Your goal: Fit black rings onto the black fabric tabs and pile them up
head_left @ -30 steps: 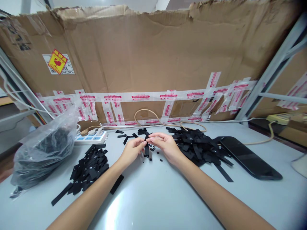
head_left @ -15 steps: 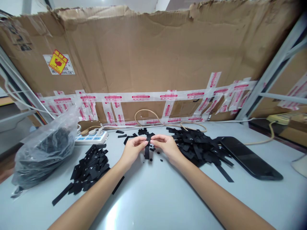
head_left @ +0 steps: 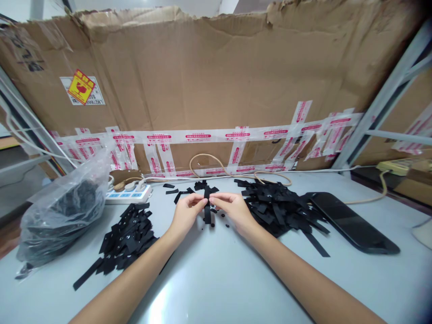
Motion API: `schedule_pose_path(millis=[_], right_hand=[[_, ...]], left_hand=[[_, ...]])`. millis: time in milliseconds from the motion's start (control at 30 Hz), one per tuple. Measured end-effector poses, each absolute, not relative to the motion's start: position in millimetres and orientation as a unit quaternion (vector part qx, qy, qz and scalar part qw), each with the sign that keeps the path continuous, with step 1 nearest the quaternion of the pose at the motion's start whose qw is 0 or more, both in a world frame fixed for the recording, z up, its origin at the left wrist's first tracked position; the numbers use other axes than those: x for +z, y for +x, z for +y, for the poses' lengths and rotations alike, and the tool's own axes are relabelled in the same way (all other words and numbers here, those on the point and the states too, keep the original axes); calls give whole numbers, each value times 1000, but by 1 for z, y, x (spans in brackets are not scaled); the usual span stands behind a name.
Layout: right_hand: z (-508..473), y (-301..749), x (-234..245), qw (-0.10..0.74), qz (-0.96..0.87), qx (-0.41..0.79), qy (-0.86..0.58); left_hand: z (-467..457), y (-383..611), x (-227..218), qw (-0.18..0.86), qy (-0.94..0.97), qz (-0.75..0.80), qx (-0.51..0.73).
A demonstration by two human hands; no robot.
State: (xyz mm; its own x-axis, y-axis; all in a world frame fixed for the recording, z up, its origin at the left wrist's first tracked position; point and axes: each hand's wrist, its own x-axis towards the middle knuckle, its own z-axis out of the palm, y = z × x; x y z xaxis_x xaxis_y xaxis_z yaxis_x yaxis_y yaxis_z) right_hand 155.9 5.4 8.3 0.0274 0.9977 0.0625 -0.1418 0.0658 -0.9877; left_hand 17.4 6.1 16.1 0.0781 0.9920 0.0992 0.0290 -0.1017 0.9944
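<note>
Quickly: the left hand (head_left: pixel 185 217) and right hand (head_left: pixel 234 213) were together, fingertips pinching a thin matte black strip (head_left: pixel 207 211) over the pale table (head_left: pixel 216 283), tiny black rings (head_left: pixel 222 215) just below, holed strip heaps (head_left: pixel 126 240) (head_left: pixel 278 209) on both sides.

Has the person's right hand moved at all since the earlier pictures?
Yes, slightly: the right hand now sits a little lower in view, nearer the person, judged against the power strip.
</note>
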Motion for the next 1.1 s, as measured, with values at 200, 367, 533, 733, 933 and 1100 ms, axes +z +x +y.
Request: schedule_pose_path(millis=[200,367,533,733,933,1100], right_hand=[[6,158,9,569,-464,511,-445],[7,159,9,565,-451,523,-451],[8,160,9,544,-473,528,-449],[10,164,12,506,-527,501,-465],[12,191,18,354,-742,202,-532],[11,194,13,263,-819,164,-483]], left_hand=[[4,19,16,470,578,462,481],[3,19,17,493,560,463,479],[3,19,14,530,531,468,468],[5,20,14,546,509,472,468],[11,17,12,500,486,497,516],[12,16,10,505,482,495,517]])
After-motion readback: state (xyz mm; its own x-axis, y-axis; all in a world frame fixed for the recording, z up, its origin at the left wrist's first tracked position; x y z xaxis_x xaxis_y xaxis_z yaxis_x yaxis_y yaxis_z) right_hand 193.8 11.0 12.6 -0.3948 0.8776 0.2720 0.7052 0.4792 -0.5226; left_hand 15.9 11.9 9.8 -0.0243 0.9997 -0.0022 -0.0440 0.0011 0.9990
